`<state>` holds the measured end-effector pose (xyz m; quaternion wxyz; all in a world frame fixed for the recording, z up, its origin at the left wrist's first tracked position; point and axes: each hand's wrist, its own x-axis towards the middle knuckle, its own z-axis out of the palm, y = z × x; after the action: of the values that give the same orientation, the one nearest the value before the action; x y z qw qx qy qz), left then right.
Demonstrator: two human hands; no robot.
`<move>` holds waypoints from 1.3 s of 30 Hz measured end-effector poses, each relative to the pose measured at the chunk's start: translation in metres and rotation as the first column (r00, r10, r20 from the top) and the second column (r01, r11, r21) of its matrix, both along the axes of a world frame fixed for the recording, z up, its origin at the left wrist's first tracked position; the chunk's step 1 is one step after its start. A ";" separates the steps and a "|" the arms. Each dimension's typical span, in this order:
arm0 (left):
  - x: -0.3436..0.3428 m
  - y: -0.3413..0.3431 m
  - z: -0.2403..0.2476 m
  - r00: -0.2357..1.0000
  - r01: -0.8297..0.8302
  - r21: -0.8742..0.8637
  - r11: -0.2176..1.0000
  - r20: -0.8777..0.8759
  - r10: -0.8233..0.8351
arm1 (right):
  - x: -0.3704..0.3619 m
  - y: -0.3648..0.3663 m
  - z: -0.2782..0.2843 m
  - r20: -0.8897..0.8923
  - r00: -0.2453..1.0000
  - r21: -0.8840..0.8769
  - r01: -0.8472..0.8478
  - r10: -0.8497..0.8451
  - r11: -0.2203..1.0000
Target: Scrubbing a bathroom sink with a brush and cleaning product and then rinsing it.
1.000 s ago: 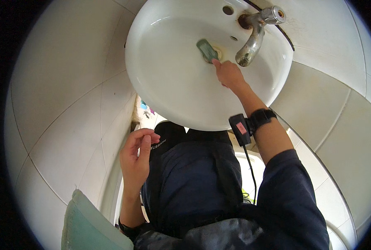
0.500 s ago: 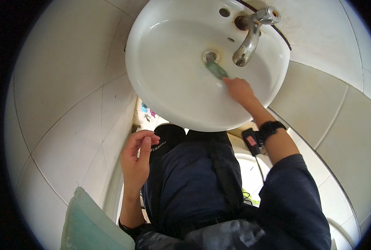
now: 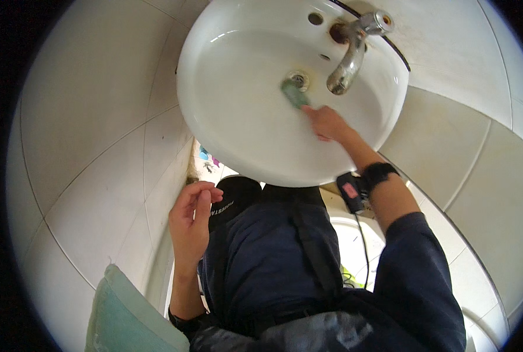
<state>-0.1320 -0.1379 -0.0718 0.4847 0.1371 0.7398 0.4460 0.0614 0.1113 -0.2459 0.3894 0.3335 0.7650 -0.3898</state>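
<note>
The green scrubber (image 3: 295,95) lies low in the white sink (image 3: 238,117), its far end at the near-left edge of the drain (image 3: 298,80); blur hides whether it touches the drain's ring. The right hand (image 3: 327,123), nearer the person than the drain, has its fingers closed around the scrubber's near end. The left hand (image 3: 192,211) is well apart from the drain, to its left and outside the sink, with fingers loosely curled and nothing visible in them.

The scrubber looks light and hard to break, and probably slippery if wet. Whether it is stiff or soft cannot be told; the end away from the drain seems the best place to hold.

The metal tap (image 3: 349,64) stands to the right of the drain, its spout the nearest obstacle to a rightward sweep. Farther from the drain, toward the person, a black device (image 3: 350,192) sits at the right wrist, and its trailing cable (image 3: 364,246) could snag on the sink's rim.
</note>
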 end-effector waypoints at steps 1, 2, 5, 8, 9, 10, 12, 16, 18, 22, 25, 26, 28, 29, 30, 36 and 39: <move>0.000 -0.003 0.003 1.000 0.004 -0.006 1.000 0.005 -0.004 | -0.036 -0.012 0.029 0.149 0.963 -0.075 0.238 -0.225 0.968; 0.000 0.004 0.007 1.000 0.020 0.009 1.000 0.004 -0.020 | -0.029 -0.015 0.023 0.152 0.964 -0.016 0.223 -0.218 0.975; -0.002 0.002 0.006 1.000 0.030 0.006 1.000 0.000 -0.030 | 0.011 -0.009 0.014 0.024 1.000 0.165 0.010 -0.014 0.986; 0.003 0.009 -0.002 0.999 0.030 0.026 0.999 0.020 -0.031 | 0.033 0.019 -0.010 0.054 0.999 0.201 -0.016 0.005 0.980; 0.003 0.008 -0.005 0.999 0.029 0.025 0.999 0.029 -0.030 | 0.027 0.018 -0.014 0.054 0.988 0.183 0.133 -0.145 0.974; 0.005 0.009 -0.004 0.999 0.033 0.025 0.999 0.031 -0.034 | 0.012 0.011 -0.022 -0.128 0.992 0.291 0.058 -0.022 0.955; 0.010 0.005 -0.003 0.999 0.028 0.013 1.000 0.025 -0.029 | -0.037 0.001 0.009 -0.031 0.966 0.141 0.258 -0.257 0.956; 0.007 -0.003 0.007 0.999 0.048 0.014 0.999 0.011 -0.048 | -0.005 0.007 -0.003 -0.060 0.961 0.316 0.276 -0.272 0.908; 0.006 -0.002 0.000 0.999 0.034 -0.022 0.999 -0.006 -0.034 | 0.007 0.016 0.003 -0.004 0.953 0.359 0.283 -0.302 0.889; 0.008 -0.008 -0.005 1.000 -0.012 0.040 0.999 0.021 0.011 | -0.006 0.011 -0.004 -0.047 0.946 0.351 0.316 -0.321 0.881; 0.007 -0.011 -0.003 1.000 0.016 0.023 1.000 0.007 -0.017 | -0.015 0.014 -0.011 -0.037 0.953 0.411 0.289 -0.300 0.865; 0.005 -0.011 0.000 1.000 0.028 0.023 0.999 -0.003 -0.028 | -0.002 0.016 -0.018 -0.025 0.968 0.406 0.240 -0.252 0.882; 0.001 -0.011 0.000 0.999 0.030 0.024 0.999 -0.021 -0.029 | 0.013 0.023 -0.019 -0.022 0.981 0.400 0.185 -0.192 0.898; 0.000 -0.012 -0.002 1.000 0.017 0.025 1.000 -0.022 -0.017 | 0.021 0.023 -0.012 0.023 0.968 0.405 0.221 -0.252 0.887; -0.003 -0.012 -0.003 1.000 0.008 0.024 1.000 -0.021 -0.007 | 0.021 0.021 -0.004 0.067 0.947 0.411 0.260 -0.313 0.874; 0.007 -0.012 -0.004 1.000 0.031 0.025 0.999 0.002 -0.031 | -0.006 0.033 -0.020 0.021 0.974 0.550 0.179 -0.227 0.816; 0.008 -0.018 0.002 1.000 -0.003 0.019 1.000 -0.024 0.004 | 0.008 0.030 0.014 0.010 1.000 0.484 -0.029 0.027 0.875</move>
<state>-0.1236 -0.1563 -0.0695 0.4738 0.1458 0.7414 0.4524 0.0690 0.1417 -0.2324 0.3003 0.4096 0.8424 -0.1802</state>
